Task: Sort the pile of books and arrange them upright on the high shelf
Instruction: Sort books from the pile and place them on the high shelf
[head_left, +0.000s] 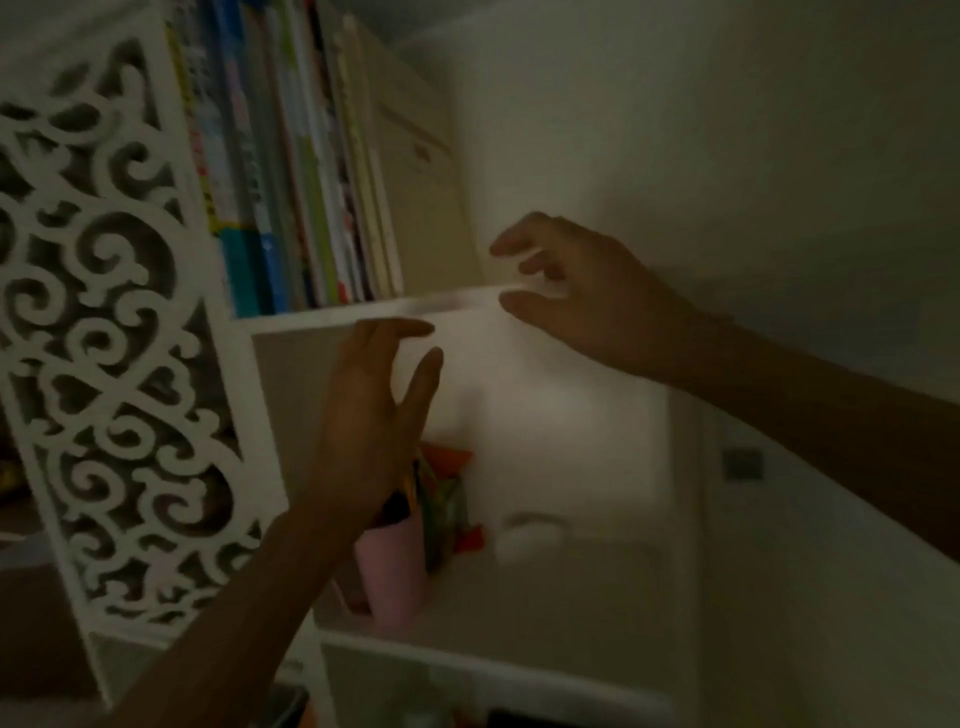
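The view is dim and blurred. In the upper left of the frame, a row of books (291, 171) stands upright on the high shelf (363, 312), packed against a white scrollwork side panel (104, 312). The left hand (363, 405) is raised at centre, just below the shelf edge, fingers spread and holding nothing. The right hand (576, 291) reaches in from the right at shelf level, fingers loosely curled and empty, beside the last book. In the compartment below, a pink cup (395, 577) holds colourful items.
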